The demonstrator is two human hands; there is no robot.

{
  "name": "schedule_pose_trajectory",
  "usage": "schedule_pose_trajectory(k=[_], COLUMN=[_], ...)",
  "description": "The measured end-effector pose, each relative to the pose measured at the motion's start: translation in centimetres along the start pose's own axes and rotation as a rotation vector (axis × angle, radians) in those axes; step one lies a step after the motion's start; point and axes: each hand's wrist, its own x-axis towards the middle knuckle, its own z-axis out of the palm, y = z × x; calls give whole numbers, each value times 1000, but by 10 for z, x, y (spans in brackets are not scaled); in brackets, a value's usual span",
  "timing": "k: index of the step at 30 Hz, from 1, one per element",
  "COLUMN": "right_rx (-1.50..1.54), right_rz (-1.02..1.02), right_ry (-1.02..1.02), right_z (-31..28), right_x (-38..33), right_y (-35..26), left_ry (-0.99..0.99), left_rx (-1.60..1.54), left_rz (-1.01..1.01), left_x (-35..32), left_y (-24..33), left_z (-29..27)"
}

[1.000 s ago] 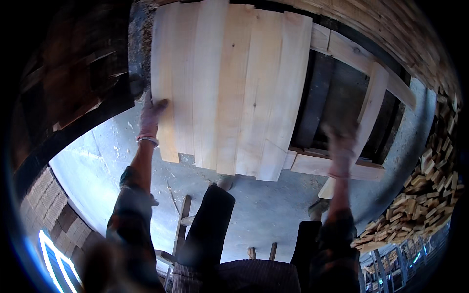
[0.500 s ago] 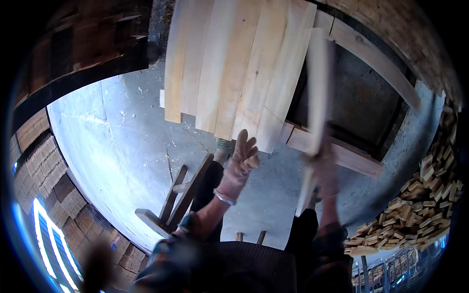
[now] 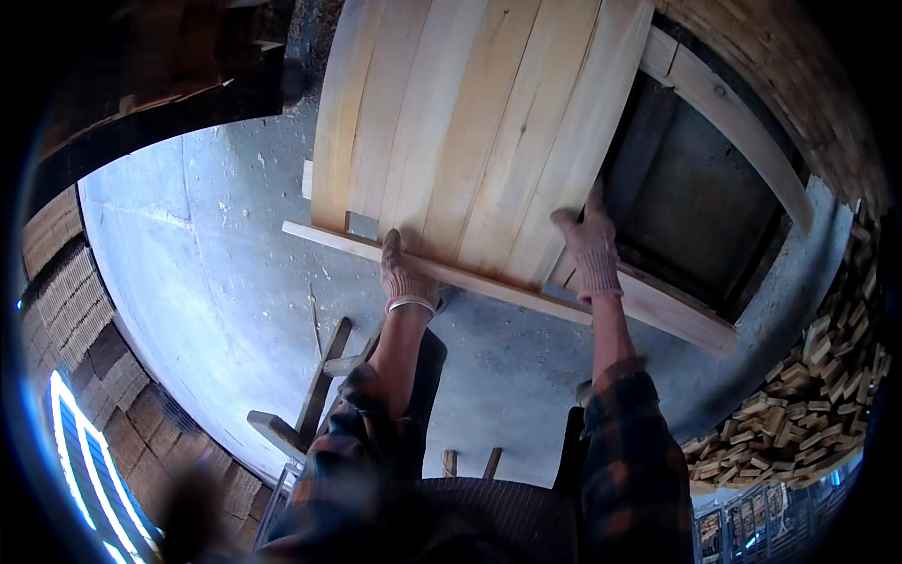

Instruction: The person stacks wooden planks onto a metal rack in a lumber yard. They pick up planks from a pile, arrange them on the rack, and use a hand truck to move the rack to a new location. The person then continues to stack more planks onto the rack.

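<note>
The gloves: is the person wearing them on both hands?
Yes, the left hand and the right hand each wear a knitted work glove as they press on the light wooden boards.

packages: none | labels: none | signs: none | screens: none in view

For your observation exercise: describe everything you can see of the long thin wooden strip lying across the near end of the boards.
The wooden strip is a long, narrow slat of pale, unfinished wood. It lies across the near ends of the pale boards, slanting from upper left down to the right, its left end jutting past the boards over the grey concrete floor. The gloved left hand rests on it near the middle; the gloved right hand is pressed on the boards just above it.
</note>
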Motion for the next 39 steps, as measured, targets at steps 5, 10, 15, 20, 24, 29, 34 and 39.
schedule_pose_trajectory(k=[5, 10, 15, 20, 24, 29, 34, 39], right_rx=[19, -84, -311, 408, 165, 396, 1194, 1476], right_rz=[-21, -31, 113, 24, 215, 301, 769, 619], right_ry=[-7, 86, -88, -28, -35, 139, 437, 864], right_z=[17, 32, 0, -54, -60, -98, -230, -317], right_x=[3, 7, 6, -74, -211, -410, -490, -510], right_y=[-8, 15, -14, 33, 146, 277, 281, 367], left_ry=[-94, -166, -85, 185, -413, -722, -1013, -1334], left_rx=[-76, 171, 824, 2307, 1617, 1678, 1649, 1581], left_rz=[-59, -93, 429, 1075, 569, 427, 147, 189], left_x=[-19, -28, -65, 24, 39, -72, -299, -494], left_y=[23, 70, 87, 62, 118, 32, -178, -376], left_z=[-15, -61, 52, 100, 78, 62, 17, 10])
